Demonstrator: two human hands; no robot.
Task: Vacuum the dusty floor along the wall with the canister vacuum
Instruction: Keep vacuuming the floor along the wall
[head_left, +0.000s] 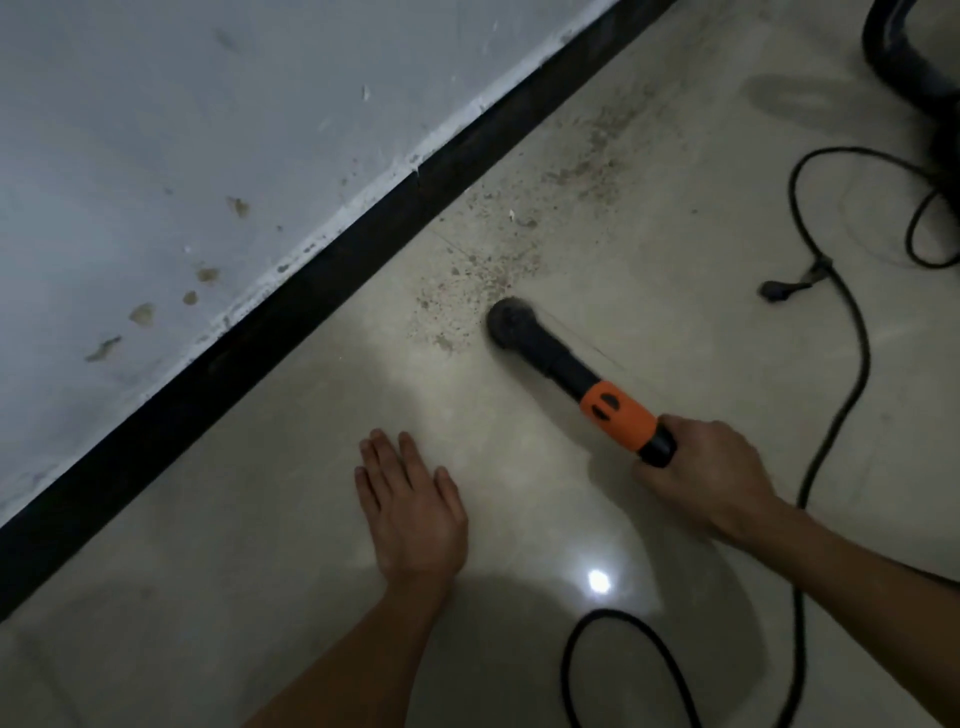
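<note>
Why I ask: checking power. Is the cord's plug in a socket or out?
Out: the plug lies loose on the floor, no socket near it.

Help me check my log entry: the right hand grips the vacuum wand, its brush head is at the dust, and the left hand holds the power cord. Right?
One slip. The head view shows the left hand open, fingers straight, holding nothing; the power cord lies apart from it. The right hand does grip the vacuum wand, brush head at the dust.
</note>
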